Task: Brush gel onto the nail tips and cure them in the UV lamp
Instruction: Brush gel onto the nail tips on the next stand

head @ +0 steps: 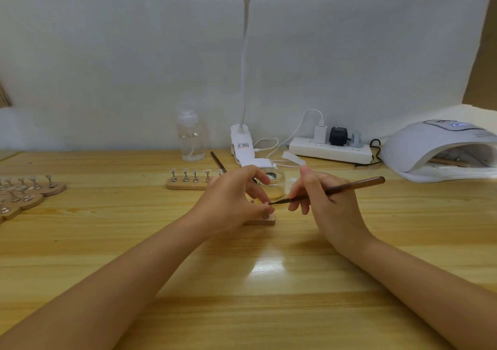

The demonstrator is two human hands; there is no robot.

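My right hand (321, 199) grips a brown-handled brush (347, 187), its dark tip touching a small nail tip (266, 203) at mid-table. My left hand (236, 196) pinches that nail tip's metal stand, which sits on a wooden base (265, 219) partly hidden under my fingers. A small glass jar (275, 181) of clear gel stands just behind the hands. A wooden strip (188, 184) with several nail tips on stands lies to the left of it. The white UV lamp (441, 148) sits at the far right, with a wooden holder inside its opening.
More wooden bases with nail tips (24, 191) crowd the left edge. A clear bottle (190, 137), a clip-on desk lamp (242, 145), a white power strip (330, 149) with cables and a second brush (218, 161) line the back of the wooden table (269, 282).
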